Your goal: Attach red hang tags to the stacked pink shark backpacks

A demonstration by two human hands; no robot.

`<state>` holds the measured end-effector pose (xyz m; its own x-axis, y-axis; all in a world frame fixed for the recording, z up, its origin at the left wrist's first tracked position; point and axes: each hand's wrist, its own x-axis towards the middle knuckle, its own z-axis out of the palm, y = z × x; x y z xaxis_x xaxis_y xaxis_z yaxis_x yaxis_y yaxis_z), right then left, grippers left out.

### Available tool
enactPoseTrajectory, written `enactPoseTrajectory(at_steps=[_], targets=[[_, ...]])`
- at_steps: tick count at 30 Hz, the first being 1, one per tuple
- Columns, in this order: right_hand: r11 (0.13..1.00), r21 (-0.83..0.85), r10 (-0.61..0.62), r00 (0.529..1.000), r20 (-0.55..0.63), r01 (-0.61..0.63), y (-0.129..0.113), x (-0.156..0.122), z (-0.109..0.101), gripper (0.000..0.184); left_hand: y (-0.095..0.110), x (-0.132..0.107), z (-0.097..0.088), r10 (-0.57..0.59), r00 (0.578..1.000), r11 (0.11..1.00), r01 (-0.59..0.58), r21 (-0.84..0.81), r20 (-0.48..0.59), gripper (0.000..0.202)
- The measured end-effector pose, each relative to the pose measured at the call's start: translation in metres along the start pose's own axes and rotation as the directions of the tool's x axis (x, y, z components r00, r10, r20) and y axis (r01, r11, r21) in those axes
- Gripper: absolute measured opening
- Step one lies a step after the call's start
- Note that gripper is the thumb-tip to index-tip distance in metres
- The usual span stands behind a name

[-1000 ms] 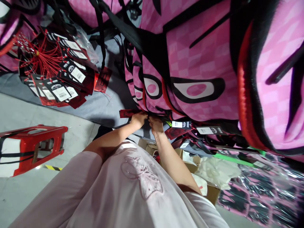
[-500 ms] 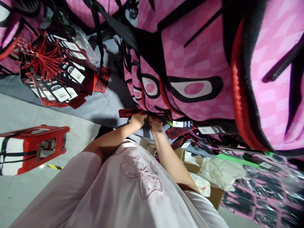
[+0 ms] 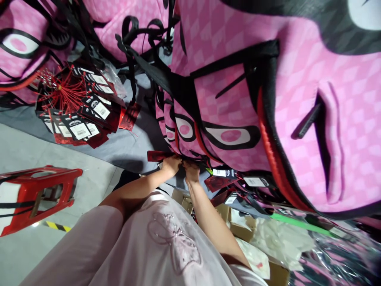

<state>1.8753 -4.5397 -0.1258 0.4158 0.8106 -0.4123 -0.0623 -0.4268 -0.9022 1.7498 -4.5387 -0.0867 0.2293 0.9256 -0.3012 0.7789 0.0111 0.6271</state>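
Note:
My left hand (image 3: pixel 172 165) is closed at the lower edge of a pink checkered backpack (image 3: pixel 229 91) with printed eyes. A dark red hang tag (image 3: pixel 155 156) juts out to the left from behind that hand's fingers. Close beside it, my right hand (image 3: pixel 192 172) is closed too, with bent fingers against the underside of the backpack. What lies between its fingertips is hidden. Just right of it, other hang tags with white barcode labels (image 3: pixel 219 172) hang below the row of backpacks.
A fanned bundle of hang tags (image 3: pixel 79 131) with red cords lies on the grey tabletop (image 3: pixel 125 149). More pink backpacks (image 3: pixel 20 47) stand at the back left. A red stool (image 3: pixel 59 174) is on the floor at left. Cardboard boxes (image 3: pixel 276 270) and plastic-wrapped goods (image 3: pixel 339 258) lie at lower right.
The view has tilted, so the backpacks, bundle and hands appear lower. Both hands remain close together at the same spot under the backpack.

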Motion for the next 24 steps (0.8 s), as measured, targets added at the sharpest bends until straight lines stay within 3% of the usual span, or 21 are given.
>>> enactPoseTrajectory(at_steps=[14,24], targets=[[0.999,-0.005,-0.035,0.998,0.048,0.035,0.0076,0.0018,-0.0048,0.010,0.0077,-0.0003,0.0066,-0.099,0.995,0.995,0.098,-0.020,-0.021,0.028],[0.997,0.029,-0.066,0.997,0.033,0.065,0.0042,-0.0029,0.0019,0.010,0.0091,0.0008,0.0013,-0.091,0.996,0.995,0.091,-0.040,0.015,0.029]])
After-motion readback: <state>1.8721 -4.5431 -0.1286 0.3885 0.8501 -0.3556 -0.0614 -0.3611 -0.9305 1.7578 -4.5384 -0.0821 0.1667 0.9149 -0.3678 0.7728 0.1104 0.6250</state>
